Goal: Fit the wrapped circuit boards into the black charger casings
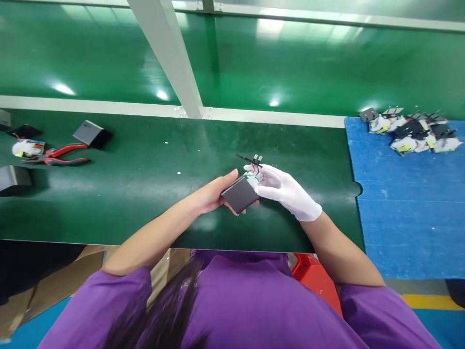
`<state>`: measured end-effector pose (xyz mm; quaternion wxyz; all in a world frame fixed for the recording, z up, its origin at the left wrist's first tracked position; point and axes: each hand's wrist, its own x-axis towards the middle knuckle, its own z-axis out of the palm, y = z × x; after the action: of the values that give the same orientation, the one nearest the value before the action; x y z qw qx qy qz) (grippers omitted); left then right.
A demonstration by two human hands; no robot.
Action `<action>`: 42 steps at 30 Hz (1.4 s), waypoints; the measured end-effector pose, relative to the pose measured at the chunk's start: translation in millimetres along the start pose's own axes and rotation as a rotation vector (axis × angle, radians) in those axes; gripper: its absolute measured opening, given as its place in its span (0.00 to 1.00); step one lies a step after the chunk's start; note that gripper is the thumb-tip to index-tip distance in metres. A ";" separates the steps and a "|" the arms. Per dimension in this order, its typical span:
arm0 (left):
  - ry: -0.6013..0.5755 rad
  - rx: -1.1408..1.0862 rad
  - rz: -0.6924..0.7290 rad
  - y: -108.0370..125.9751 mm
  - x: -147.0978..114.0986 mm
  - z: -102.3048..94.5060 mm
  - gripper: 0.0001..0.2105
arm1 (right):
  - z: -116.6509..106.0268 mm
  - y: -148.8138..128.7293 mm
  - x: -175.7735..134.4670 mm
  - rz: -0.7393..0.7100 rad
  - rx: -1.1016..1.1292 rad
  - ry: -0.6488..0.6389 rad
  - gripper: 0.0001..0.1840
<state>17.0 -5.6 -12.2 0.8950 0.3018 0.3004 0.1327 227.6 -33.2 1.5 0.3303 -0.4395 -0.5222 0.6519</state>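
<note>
My bare left hand (215,193) is wrapped round a dark grey rectangular plastic casing (240,195), tilted above the green bench. In a white glove, my right hand (285,190) closes its fingers on a small circuit assembly (251,179) at the casing's upper right end. White filler and a green board edge show there; how deep the assembly sits inside, I cannot tell. Red and black wires run up from it to a black plug plate (254,161) with two metal prongs, near my gloved fingertips.
Red-handled pliers (60,156) lie at the left, near a loose casing (90,134) and a circuit assembly (29,148). Several circuit assemblies with plug plates (414,131) rest on a blue mat (410,208) at the right. A pale post (170,53) rises behind the bench.
</note>
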 end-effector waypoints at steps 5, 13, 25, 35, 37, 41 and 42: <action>0.162 0.002 0.105 4.2 -2.6 -1.3 0.25 | -2.9 2.9 1.9 -0.051 0.093 -0.063 0.38; 0.176 -0.157 0.142 -0.1 2.0 3.6 0.22 | 4.6 8.6 0.1 -0.349 -0.259 0.178 0.28; 0.174 0.372 0.406 -17.6 3.1 -0.9 0.33 | 18.6 2.8 -6.2 -0.467 -0.555 0.421 0.23; 0.409 0.844 0.510 -14.1 -2.0 0.4 0.33 | 16.8 2.6 -4.3 -0.535 -0.562 0.359 0.24; 0.397 0.835 0.494 -14.0 -1.9 0.9 0.33 | 15.0 1.4 -6.0 -0.590 -0.620 0.401 0.21; 0.374 0.739 0.436 -16.0 -0.7 1.4 0.31 | 9.7 0.3 -10.1 -0.629 -0.599 0.480 0.21; 0.371 0.710 0.432 -16.6 -0.3 1.5 0.31 | 8.3 0.4 -11.0 -0.622 -0.537 0.499 0.22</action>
<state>18.6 -19.4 -21.3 0.6190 0.6167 0.4129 0.2570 224.4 -46.3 4.2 0.4997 -0.4754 -0.6836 0.2388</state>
